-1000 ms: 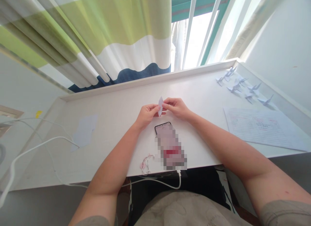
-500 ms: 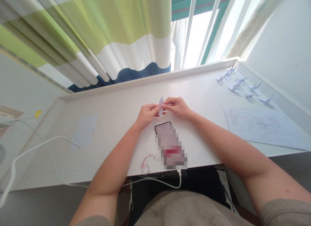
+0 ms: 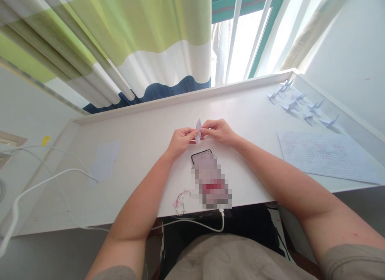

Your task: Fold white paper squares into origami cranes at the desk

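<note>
Folded paper (image 3: 198, 125) held between left fingers (image 3: 189, 132), right fingers (image 3: 208, 131).

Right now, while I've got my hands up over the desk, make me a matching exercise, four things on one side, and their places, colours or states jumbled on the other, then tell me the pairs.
Things:
1. Folded paper
2. Phone
3. Paper birds
4. Curtain

Places, colours or states:
A. Grouped toward the far right corner of the desk
B. Banded in green, white and dark blue
C. Held between the left hand and the right hand
D. Lying flat with a white cable at its near end

Pairs: 1-C, 2-D, 3-A, 4-B
</note>
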Tool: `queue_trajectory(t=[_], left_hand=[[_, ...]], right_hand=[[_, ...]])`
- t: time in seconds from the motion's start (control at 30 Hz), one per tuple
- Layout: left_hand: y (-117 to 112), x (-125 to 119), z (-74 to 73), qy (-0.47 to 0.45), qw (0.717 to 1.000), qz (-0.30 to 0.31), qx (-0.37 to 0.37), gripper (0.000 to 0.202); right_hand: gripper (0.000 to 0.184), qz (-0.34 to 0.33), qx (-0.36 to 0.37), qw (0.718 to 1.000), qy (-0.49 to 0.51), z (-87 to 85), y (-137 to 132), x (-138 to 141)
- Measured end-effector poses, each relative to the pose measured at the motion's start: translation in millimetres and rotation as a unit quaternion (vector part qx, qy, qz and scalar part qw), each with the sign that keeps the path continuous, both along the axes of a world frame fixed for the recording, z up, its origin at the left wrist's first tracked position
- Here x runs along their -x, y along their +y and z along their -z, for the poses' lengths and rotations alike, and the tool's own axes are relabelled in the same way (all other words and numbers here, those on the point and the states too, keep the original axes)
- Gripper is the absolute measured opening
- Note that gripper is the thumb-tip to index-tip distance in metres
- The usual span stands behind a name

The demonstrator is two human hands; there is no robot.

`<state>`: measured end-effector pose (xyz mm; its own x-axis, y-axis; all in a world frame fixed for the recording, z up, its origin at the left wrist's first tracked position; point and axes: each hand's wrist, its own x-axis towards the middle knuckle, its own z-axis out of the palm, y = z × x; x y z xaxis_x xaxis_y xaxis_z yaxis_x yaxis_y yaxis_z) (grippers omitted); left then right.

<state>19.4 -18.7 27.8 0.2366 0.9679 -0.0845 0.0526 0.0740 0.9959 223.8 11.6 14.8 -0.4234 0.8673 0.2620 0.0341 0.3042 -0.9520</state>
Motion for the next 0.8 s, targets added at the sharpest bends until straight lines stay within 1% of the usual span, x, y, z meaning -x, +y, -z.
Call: queue_trajectory(t=[0.17,0.4,0.53,0.67,0.8], left_hand=[[-0.8,-1.6,-0.1,0.0,1.0,-0.001,-0.006,0.053],[-3.3,-4.4,-2.8,0.003,1.0,-0.009,0.007,0.056],[-2.1,-3.9,-0.4,0.022,1.0,-0.016,-0.002,0.053],[-1.9,-4.2,2.8,0.037,0.999,-0.025,-0.013,0.051],[-1.7,-5.2,4.9,0.042,0.998,-0.034,-0.012,0.049]], right_hand=[[0.044,0.003,0.002,1.0,0.004,-2.1,-0.5,0.1],[0.037,0.026,0.024,0.999,0.028,-1.1,-1.9,3.9],[0.033,0.015,0.051,0.998,0.042,-1.3,-4.6,6.7],[0.036,0.033,0.061,0.997,0.022,0.2,-5.4,9.9],[0.037,0.047,0.053,0.997,0.006,1.7,-6.0,12.0]])
